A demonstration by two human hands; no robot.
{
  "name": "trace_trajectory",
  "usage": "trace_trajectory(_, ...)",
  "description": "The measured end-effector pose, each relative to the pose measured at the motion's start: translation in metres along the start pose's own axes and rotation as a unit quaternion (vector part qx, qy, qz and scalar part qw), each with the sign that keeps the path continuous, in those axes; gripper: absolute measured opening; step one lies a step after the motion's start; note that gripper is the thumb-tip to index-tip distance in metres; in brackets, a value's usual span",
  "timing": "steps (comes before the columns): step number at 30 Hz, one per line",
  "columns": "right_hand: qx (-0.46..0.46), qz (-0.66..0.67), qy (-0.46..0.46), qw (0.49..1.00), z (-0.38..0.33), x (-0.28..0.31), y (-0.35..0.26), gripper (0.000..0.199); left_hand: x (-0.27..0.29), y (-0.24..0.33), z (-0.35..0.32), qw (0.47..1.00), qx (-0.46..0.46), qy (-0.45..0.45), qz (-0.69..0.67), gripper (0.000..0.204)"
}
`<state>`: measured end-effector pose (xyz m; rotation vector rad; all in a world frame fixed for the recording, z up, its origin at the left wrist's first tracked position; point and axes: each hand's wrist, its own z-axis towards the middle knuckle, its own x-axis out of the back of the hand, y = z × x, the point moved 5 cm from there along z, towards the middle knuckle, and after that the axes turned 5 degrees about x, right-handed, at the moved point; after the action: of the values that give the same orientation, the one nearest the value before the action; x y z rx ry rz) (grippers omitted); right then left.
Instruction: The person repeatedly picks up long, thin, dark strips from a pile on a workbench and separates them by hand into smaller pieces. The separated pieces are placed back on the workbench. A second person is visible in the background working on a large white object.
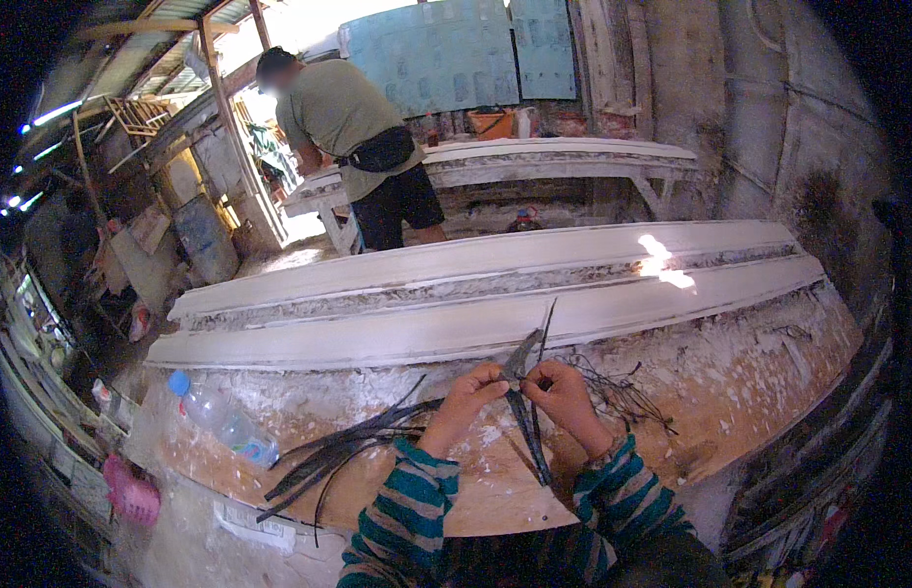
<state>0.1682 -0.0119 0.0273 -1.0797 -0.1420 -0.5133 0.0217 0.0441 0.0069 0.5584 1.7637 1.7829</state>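
Over the near edge of the workbench, my left hand and my right hand are close together, both closed in a pinch. Between them they grip a dark flexible strip, whose ends reach up past my fingers and down toward the bench edge. Its material is hard to make out. A bundle of similar black strips lies beside my left wrist. To the right of my right hand is a tangle of thin dark strands.
Long white moulded pieces lie across the bench, which is crusted with white residue. A clear plastic bottle lies at its left. Beyond, a person leans over a second white-covered bench. A pink sack sits lower left.
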Motion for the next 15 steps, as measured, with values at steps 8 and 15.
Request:
trace_trajectory(8,-0.002,-0.087,0.015,0.996,0.001,0.008,-0.004,0.011,0.014,0.034,-0.016,0.962,-0.075,-0.031,-0.259,0.021)
trace_trajectory(15,0.002,-0.124,0.003,0.992,0.001,0.008,0.011,0.016,0.081,0.07,-0.042,0.861,-0.222,-0.027,-0.458,0.007)
